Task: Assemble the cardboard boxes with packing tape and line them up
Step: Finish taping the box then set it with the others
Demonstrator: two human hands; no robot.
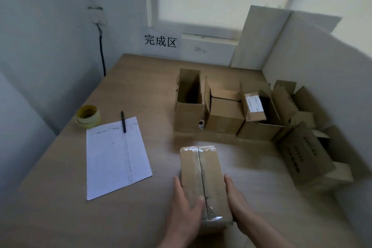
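Holding a taped cardboard box [203, 185] between left hand [184, 205] and right hand [238, 201] on the wooden table [60, 217], fingers straight and pressed flat along both long sides, left thumb on top near the taped seam. Farther back, near the white partition [314, 70]: a row of open boxes [223, 110]. To the left: tape roll [88, 117], pen [123, 121], paper sheet [116, 157].

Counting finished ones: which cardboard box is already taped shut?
The box held between both hands, nearest the camera: clear tape runs along its closed seam. The boxes behind it stand open.
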